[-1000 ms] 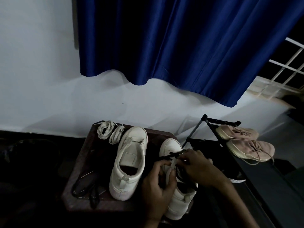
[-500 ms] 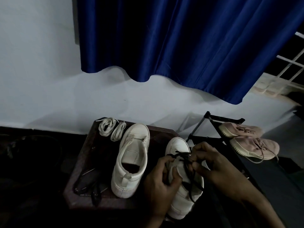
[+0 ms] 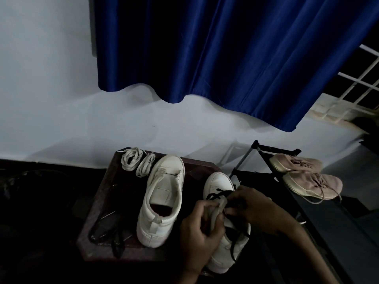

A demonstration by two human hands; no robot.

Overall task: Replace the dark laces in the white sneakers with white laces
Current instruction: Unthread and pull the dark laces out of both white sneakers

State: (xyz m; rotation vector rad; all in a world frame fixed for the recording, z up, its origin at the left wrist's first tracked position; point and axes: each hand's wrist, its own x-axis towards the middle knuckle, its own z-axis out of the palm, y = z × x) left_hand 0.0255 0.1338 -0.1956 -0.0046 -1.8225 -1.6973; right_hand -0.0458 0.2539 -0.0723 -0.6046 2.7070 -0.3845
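Observation:
Two white sneakers stand on a dark brown stool. The left sneaker has no lace in it. The right sneaker still carries a dark lace across its front eyelets, with a loose end trailing down its right side. My left hand grips the tongue and side of this shoe. My right hand pinches the dark lace near the eyelets. Two coiled white laces lie at the stool's far left corner. A removed dark lace lies at the stool's near left.
A black metal shoe rack stands right of the stool with a pair of pink sneakers on it. A blue curtain hangs over the white wall behind. The floor to the left is dark.
My right hand has come back in toward the shoe's tongue, after drawing the dark lace out to the right. My left hand stays on the shoe.

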